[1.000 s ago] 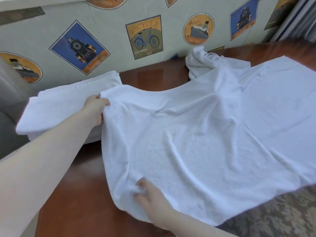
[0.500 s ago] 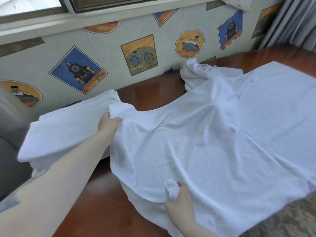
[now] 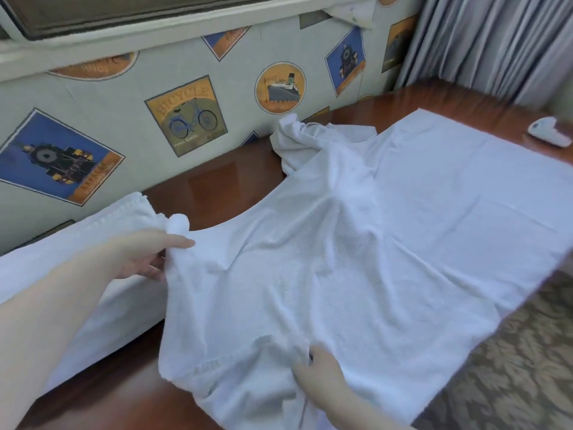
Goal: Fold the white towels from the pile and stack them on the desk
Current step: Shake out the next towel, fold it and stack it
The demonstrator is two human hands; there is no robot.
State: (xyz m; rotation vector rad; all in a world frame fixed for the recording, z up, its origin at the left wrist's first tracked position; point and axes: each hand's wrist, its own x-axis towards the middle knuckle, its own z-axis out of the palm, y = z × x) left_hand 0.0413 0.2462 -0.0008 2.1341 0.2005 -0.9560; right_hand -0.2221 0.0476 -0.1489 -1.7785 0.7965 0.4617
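The desk (image 3: pixel 217 187), a glossy red-brown wooden top, runs along the papered wall and serves as the reference for everything here. Spread across most of it is the open white towel (image 3: pixel 403 243), flat toward the desk's right end, its near edge hanging off the front of the desk over the patterned carpet (image 3: pixel 511 367). Its left part is lifted and rumpled between the two hands.

On the left end of the desk lies a folded white towel (image 3: pixel 77 259), long and flat, its far corner near the wall. At the back of the desk, against the wall, sits a crumpled white towel (image 3: pixel 297 141), bunched up and touching the far edge of the open one.

The left hand (image 3: pixel 145 256) is over the desk's left part, above the folded towel, with its thumb and fingers pinching the far left corner of the open towel; a small knob of cloth sticks up above the thumb. The right hand (image 3: pixel 319 373) is at the desk's front edge, fingers curled into the near left hem and gripping a fold of it.

Near the desk's far right end lies a small white object (image 3: pixel 547 135), too blurred to tell what it is. No container appears on the desk.
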